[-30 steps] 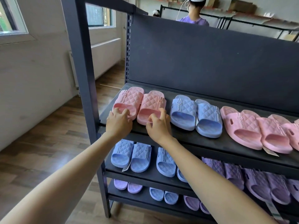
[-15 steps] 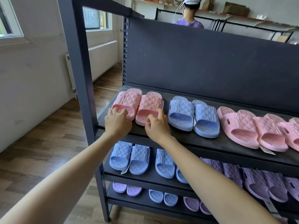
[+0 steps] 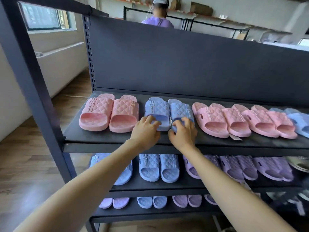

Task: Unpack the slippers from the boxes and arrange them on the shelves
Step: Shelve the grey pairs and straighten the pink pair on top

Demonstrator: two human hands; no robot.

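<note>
Nearest, both our forearms reach up and forward across the lower tiers: the bottom shelf [image 3: 150,213] with small purple and blue pairs, and the middle shelf [image 3: 167,187] with blue slippers [image 3: 151,166] on the left and purple slippers [image 3: 234,166] running right. On to the top shelf [image 3: 100,139], where the work is. The left hand [image 3: 145,132] has its fingers curled over the open front end of the left blue slipper [image 3: 157,109]; its thumb is hidden. The right hand [image 3: 183,135] is bent round the front edge of the right blue slipper [image 3: 181,108], with the thumb low beside it. Both hands are gripping, not spread flat. This blue pair sits mid-row, side by side and touching, between the pink pair [image 3: 108,114] on the left, near the upright post [image 3: 30,81], and more pink slippers [image 3: 212,119] on the right. We judge the step to be arranging: the pair is already shelved and is being squared up. The next move likely calls for a small nudge so the front edges line up with the neighbours, and gentle handling, since these look light and would slide easily. No unpacked box is within reach, so one must be fetched after. Behind is the dark back panel [image 3: 184,64], then a person in a purple shirt [image 3: 158,22], then cardboard boxes [image 3: 201,8] on a far wall ledge.
</note>
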